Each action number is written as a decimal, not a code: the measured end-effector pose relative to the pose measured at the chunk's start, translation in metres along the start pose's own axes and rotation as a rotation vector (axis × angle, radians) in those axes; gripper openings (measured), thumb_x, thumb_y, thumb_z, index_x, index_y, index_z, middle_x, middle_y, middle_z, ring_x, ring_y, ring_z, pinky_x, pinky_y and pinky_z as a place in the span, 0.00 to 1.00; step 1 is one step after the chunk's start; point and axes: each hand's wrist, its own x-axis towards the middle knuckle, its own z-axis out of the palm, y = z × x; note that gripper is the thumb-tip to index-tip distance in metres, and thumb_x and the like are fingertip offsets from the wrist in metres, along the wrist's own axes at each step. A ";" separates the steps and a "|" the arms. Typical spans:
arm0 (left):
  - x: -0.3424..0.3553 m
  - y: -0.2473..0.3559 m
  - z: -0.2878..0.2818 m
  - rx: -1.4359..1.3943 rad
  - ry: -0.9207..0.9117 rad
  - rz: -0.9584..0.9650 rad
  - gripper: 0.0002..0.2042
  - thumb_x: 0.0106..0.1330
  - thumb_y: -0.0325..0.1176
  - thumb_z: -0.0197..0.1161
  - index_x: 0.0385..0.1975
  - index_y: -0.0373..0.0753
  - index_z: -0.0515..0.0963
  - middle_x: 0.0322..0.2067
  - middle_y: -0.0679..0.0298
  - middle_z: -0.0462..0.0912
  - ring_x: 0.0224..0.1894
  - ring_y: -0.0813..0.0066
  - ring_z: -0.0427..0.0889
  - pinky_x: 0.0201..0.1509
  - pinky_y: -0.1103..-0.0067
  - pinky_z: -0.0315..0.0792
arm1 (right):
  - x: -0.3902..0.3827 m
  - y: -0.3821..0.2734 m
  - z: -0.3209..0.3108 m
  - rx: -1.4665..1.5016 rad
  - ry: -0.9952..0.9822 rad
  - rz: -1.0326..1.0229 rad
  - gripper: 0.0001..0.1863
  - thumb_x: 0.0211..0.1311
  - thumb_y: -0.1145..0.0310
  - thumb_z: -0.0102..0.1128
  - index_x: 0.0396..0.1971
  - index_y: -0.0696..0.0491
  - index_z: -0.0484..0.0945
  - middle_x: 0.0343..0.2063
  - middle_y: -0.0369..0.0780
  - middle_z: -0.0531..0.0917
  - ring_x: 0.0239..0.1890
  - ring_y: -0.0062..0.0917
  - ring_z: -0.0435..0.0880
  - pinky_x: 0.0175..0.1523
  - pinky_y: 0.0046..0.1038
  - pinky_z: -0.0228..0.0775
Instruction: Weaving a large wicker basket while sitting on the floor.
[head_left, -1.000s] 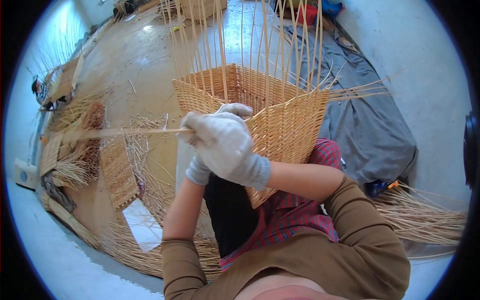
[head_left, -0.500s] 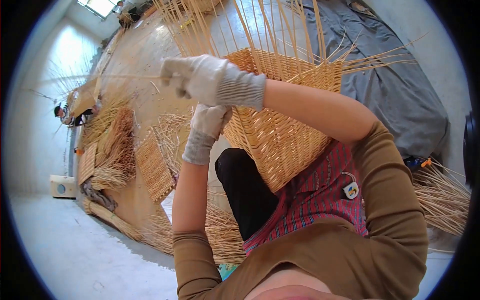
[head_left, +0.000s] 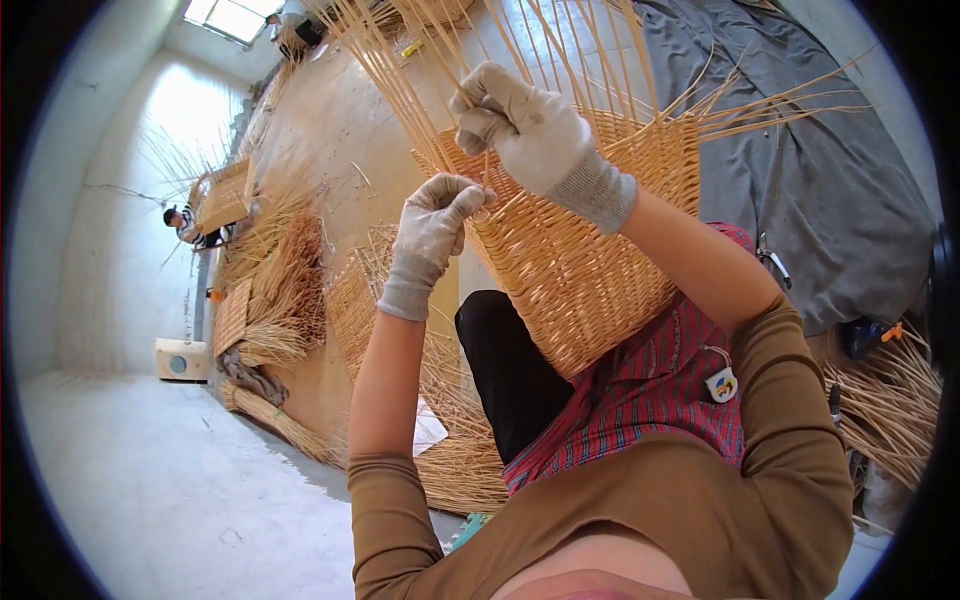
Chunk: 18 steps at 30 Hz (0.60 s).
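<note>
A half-woven wicker basket (head_left: pixel 590 285) rests tilted on my lap, with long upright wicker stakes (head_left: pixel 385 75) rising from its far rim. Both my hands wear pale gloves with grey cuffs. At the basket's near-left corner, my left hand (head_left: pixel 437 225) pinches a wicker strand (head_left: pixel 486 172) against the rim between thumb and forefinger. Just above it, my right hand (head_left: pixel 535 130) has its fingers curled closed around the upper part of the same strand. The strand's end is hidden by the right hand's fingers.
Loose wicker bundles (head_left: pixel 460 470) lie beside my leg, and more (head_left: pixel 885 400) at the right. A woven panel (head_left: pixel 350 310) and reddish bundled stalks (head_left: pixel 298 265) are on the floor at left. Grey cloth (head_left: pixel 790 190) drapes at the right. A co-worker (head_left: pixel 187 225) sits far left.
My right hand has moved right from beyond the corner to above the rim. My left hand has shifted slightly, now pinching at the corner. The view has turned a little.
</note>
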 end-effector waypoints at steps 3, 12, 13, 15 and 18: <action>-0.017 0.005 0.011 0.074 0.116 -0.040 0.13 0.69 0.36 0.69 0.46 0.35 0.80 0.37 0.63 0.88 0.16 0.87 0.71 0.17 0.87 0.65 | -0.006 -0.002 0.001 -0.004 -0.007 -0.004 0.03 0.73 0.71 0.57 0.41 0.54 0.74 0.27 0.35 0.83 0.30 0.17 0.83 0.38 0.23 0.79; -0.052 -0.007 0.034 0.350 0.182 0.211 0.29 0.59 0.33 0.77 0.59 0.30 0.75 0.62 0.56 0.78 0.36 0.87 0.78 0.41 0.85 0.77 | -0.015 0.006 -0.011 0.085 -0.001 -0.009 0.03 0.73 0.75 0.54 0.43 0.54 0.74 0.29 0.37 0.85 0.32 0.20 0.86 0.36 0.22 0.80; -0.052 -0.008 0.035 0.350 0.185 0.205 0.29 0.59 0.33 0.77 0.59 0.30 0.75 0.62 0.56 0.78 0.36 0.87 0.78 0.41 0.85 0.77 | -0.019 0.016 -0.018 0.201 0.051 -0.040 0.03 0.73 0.73 0.55 0.43 0.52 0.75 0.28 0.37 0.86 0.30 0.21 0.87 0.31 0.22 0.81; -0.046 -0.012 0.036 0.266 0.131 0.260 0.22 0.63 0.29 0.73 0.56 0.30 0.77 0.60 0.55 0.80 0.40 0.84 0.81 0.46 0.83 0.79 | -0.036 0.031 -0.042 0.332 0.076 -0.025 0.03 0.74 0.76 0.52 0.42 0.52 0.72 0.30 0.40 0.87 0.32 0.26 0.89 0.26 0.19 0.79; -0.047 -0.012 0.032 0.274 0.108 0.291 0.16 0.66 0.24 0.69 0.52 0.30 0.77 0.56 0.56 0.82 0.44 0.79 0.82 0.51 0.81 0.79 | -0.066 0.019 -0.052 0.240 0.208 0.483 0.01 0.75 0.75 0.51 0.40 0.53 0.71 0.30 0.41 0.86 0.34 0.26 0.90 0.25 0.19 0.78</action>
